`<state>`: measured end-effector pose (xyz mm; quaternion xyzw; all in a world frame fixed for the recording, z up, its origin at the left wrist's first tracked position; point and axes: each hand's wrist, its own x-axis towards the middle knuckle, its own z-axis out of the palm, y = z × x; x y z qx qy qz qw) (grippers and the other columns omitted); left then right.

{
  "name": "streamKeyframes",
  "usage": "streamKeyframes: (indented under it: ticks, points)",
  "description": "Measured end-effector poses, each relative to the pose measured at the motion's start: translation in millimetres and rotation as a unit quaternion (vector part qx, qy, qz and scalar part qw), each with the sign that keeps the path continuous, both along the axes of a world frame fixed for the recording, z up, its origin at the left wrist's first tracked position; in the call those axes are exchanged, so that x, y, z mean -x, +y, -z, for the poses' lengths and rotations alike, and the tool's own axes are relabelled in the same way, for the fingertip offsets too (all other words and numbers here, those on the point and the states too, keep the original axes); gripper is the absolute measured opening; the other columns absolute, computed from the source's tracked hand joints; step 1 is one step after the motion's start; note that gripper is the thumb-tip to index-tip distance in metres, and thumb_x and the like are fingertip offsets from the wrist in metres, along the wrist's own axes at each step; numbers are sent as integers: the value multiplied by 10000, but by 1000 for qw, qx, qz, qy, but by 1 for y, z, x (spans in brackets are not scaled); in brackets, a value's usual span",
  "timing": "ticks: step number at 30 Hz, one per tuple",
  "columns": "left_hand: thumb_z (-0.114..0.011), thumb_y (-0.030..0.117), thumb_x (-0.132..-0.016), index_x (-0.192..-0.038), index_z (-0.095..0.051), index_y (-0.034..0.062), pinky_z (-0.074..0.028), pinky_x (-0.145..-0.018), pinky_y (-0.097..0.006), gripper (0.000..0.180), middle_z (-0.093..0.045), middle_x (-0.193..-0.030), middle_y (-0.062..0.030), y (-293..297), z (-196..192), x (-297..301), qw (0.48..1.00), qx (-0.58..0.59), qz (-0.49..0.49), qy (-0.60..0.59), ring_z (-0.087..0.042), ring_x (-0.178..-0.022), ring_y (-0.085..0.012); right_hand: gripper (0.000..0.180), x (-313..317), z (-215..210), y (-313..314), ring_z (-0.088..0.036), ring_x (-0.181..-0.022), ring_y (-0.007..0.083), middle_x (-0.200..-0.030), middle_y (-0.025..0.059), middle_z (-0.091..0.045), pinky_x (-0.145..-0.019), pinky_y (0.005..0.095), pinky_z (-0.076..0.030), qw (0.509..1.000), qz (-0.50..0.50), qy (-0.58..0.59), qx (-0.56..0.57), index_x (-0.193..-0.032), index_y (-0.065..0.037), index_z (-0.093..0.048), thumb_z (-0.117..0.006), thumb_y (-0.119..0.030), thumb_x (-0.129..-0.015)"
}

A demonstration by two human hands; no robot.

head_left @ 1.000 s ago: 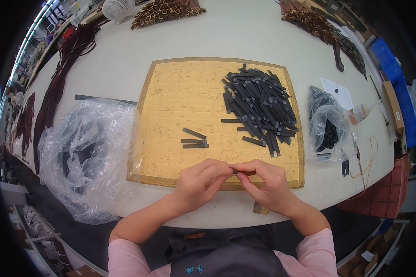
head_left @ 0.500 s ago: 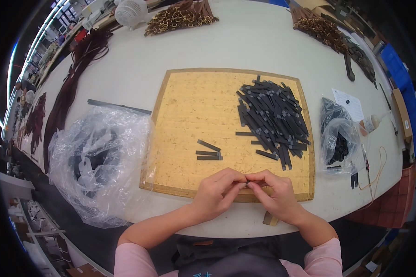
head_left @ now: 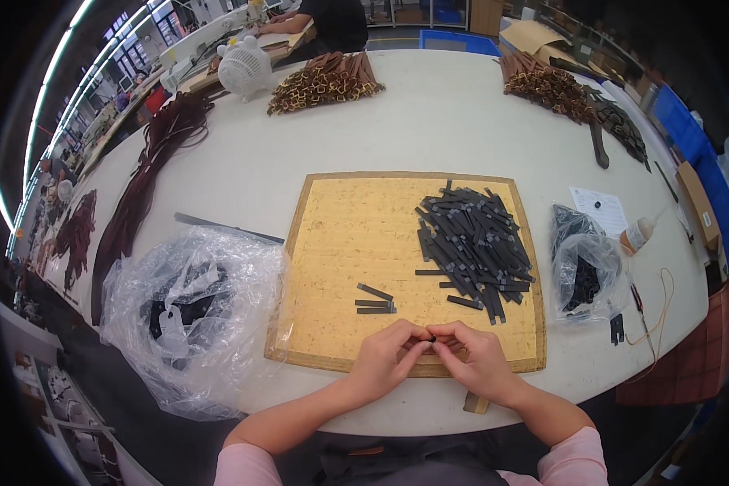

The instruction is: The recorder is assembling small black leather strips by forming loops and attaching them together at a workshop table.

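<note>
My left hand (head_left: 387,359) and my right hand (head_left: 476,361) meet over the near edge of a yellow board (head_left: 332,243) with a brown border. Thumbs and fingertips of both pinch a small black piece (head_left: 432,339), mostly hidden, so its exact kind is unclear. Beyond my left hand lie three short black strips (head_left: 375,310) with greyish ends. A large heap of similar black strips (head_left: 474,243) covers the board's right side.
To the left sits a clear plastic bag (head_left: 194,324) with dark material inside. On the right are a smaller bag of black pieces (head_left: 585,275), a squeeze bottle (head_left: 637,234) and an awl-like tool (head_left: 637,298). Brown straps with buckles (head_left: 324,85) and a white fan (head_left: 245,69) stand farther back.
The view has tilted up, so the table appears lower and a person at the far side has come into sight. Both hands stay together, still pinching the small black piece.
</note>
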<state>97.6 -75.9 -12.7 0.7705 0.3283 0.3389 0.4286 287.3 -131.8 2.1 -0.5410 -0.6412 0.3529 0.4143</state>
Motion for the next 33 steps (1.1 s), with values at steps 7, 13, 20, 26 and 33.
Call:
streamKeyframes:
  ticks: [7, 13, 20, 26, 33]
  points:
    - [-678, 0, -918, -1028, -652, -22, -572, -709, -337, 115, -681, -945, -145, 3, -1, 1, 1000, -19, 14, 20, -718, -844, -264, 210, 1, -2, 2, -760, -890, 254, -970, 164, -747, -770, 327, -611, 1000, -9, 0, 15, -1136, 20, -658, -660, -17, -929]
    - [-666, 14, -939, -1062, -640, -22, -572, -717, -330, 131, -686, -942, -147, -1, -2, 0, 999, 26, 10, -18, -716, -823, -247, 203, -3, -4, -1, -761, -877, 256, -968, 158, -748, -763, 326, -611, 1000, -9, -6, -16, -1131, 19, -660, -656, -24, -933]
    - [-671, 24, -941, -1033, -631, -17, -569, -709, -319, 109, -683, -923, -135, 1, 0, 0, 998, 51, 26, 6, -717, -818, -240, 248, -4, -1, -3, -756, -878, 218, -991, 140, -739, -770, 306, -611, 1000, -19, -17, -7, -1149, 13, -664, -689, -15, -903]
    - [-675, 24, -937, -1023, -624, -12, -551, -685, -320, 106, -666, -901, -121, 2, 1, 1, 998, 57, 26, 30, -689, -760, -221, 271, -8, -3, -1, -750, -878, 208, -1005, 137, -730, -778, 300, -609, 999, -24, -38, -24, -1154, 19, -668, -710, -11, -887]
    - [-682, 43, -941, -1007, -625, 1, -527, -661, -302, 98, -659, -902, -114, 5, 2, 0, 998, 59, 37, 13, -664, -737, -190, 259, -8, -3, 0, -746, -857, 227, -978, 129, -719, -732, 307, -606, 996, -20, -75, -49, -1129, 4, -664, -716, -9, -876]
